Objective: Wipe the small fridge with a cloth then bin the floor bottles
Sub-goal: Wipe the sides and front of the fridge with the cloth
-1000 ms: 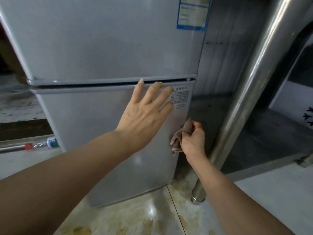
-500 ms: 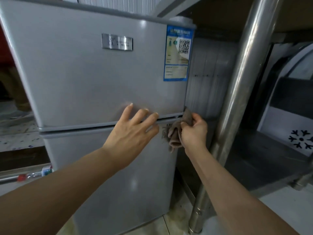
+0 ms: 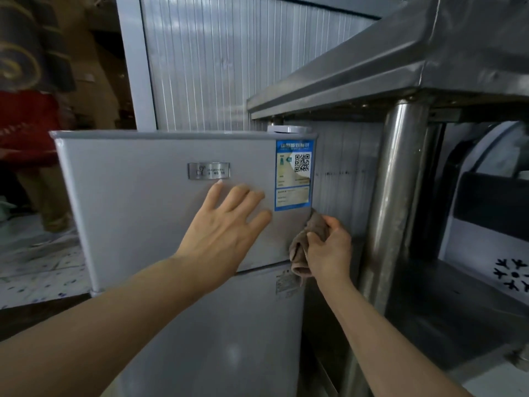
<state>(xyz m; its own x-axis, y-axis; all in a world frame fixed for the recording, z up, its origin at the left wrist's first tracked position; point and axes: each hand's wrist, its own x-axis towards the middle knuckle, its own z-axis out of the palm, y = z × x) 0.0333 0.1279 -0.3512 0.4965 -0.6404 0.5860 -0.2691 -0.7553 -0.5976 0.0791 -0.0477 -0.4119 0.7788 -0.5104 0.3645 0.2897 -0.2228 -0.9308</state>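
The small grey fridge (image 3: 137, 224) stood just left of a steel table leg (image 3: 396, 196). Left hand (image 3: 226, 233) lay flat on the fridge's upper door, fingers straight and a bit spread, right below the metal badge (image 3: 208, 170). Right hand (image 3: 329, 250) had its fingers curled round a bunched brown cloth (image 3: 300, 253), pressed against the fridge's right front edge, just under the blue label (image 3: 293, 176). Couldn't see any floor bottles.

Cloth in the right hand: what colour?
Brownish tan cloth, plain, seen in the head view.
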